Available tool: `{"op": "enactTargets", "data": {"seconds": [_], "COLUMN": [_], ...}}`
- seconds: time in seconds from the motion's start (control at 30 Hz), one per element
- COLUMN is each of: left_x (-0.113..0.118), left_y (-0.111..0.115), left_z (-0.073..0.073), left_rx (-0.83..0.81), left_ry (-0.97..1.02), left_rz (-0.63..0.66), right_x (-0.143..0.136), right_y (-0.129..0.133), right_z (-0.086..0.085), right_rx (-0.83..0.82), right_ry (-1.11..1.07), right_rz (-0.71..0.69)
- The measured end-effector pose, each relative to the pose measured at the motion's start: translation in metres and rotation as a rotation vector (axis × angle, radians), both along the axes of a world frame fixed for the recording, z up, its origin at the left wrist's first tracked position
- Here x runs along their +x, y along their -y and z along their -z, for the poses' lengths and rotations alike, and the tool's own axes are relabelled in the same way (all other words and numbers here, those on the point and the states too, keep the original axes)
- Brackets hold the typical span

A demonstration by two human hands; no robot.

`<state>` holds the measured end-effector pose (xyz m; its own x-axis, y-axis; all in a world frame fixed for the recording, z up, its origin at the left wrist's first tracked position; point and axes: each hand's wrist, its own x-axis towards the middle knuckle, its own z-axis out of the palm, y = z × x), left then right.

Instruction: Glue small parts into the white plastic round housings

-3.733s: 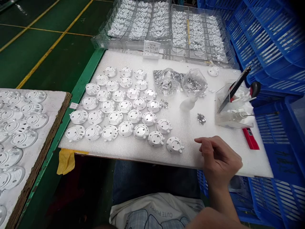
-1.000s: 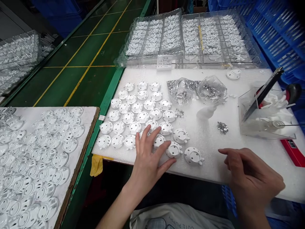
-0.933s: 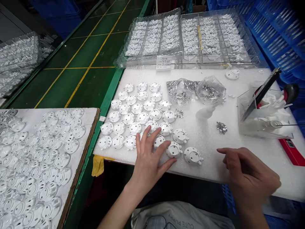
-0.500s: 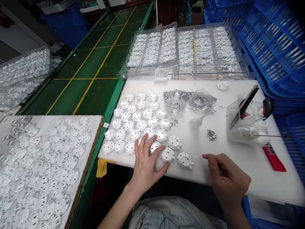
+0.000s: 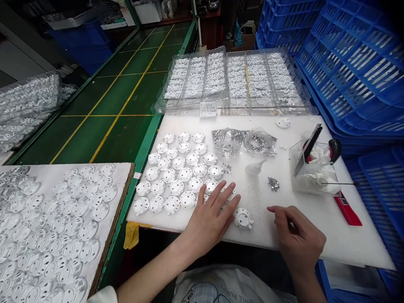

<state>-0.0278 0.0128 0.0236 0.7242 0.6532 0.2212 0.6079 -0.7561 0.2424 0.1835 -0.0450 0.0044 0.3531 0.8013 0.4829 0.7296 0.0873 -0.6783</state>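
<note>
**White discs in rows on a foam sheet, both hands down at the near edge**

Clear plastic trays [image 5: 233, 80] at the far end of the foam sheet [image 5: 315, 223] are divided into compartments, each filled with small white parts. A clear box [image 5: 311, 170] on the right holds white pieces, with a dark flat tool leaning in it. Two clear bags [image 5: 243, 142] hold small silvery bits, and a loose heap of metal bits [image 5: 273, 183] lies near the box. Blue crates [image 5: 353, 71] are stacked to the right.

White round discs [image 5: 176, 168], each with a pale centre and small lugs at the rim, lie in slanted rows on the sheet's left half. The left hand [image 5: 212, 214] lies flat with fingers spread over the nearest discs, gripping nothing. One disc [image 5: 243, 219] sits just beside its fingertips. The right hand [image 5: 298, 240] rests loosely curled on the foam; whether it holds anything cannot be told.

A second board [image 5: 63, 219] to the left carries many more discs.
</note>
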Motion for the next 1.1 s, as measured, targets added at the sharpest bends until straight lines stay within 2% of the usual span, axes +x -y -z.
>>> {"op": "enactTargets", "data": {"seconds": [0.27,0.37,0.53,0.9,1.1], "left_x": [0.003,0.003,0.004,0.007,0.0], "left_y": [-0.013,-0.012,-0.011,-0.006,0.006], "left_z": [0.0,0.001,0.003,0.003,-0.006], "left_rx": [0.05,0.081,0.088,0.104,0.079], "left_ry": [-0.068,-0.061,-0.063,-0.049,0.012], "left_rz": [0.062,0.051,0.0,-0.104,-0.185], "right_x": [0.0,0.0,-0.005,0.003,0.003], "right_y": [0.003,0.005,0.007,0.006,0.009], "right_z": [0.002,0.003,0.002,0.009,0.012], "right_rx": [-0.079,-0.091,-0.129,-0.001,0.047], "right_ry": [-0.055,-0.041,-0.059,0.069,0.071], "right_rz": [-0.003,-0.02,0.051,-0.049,-0.04]}}
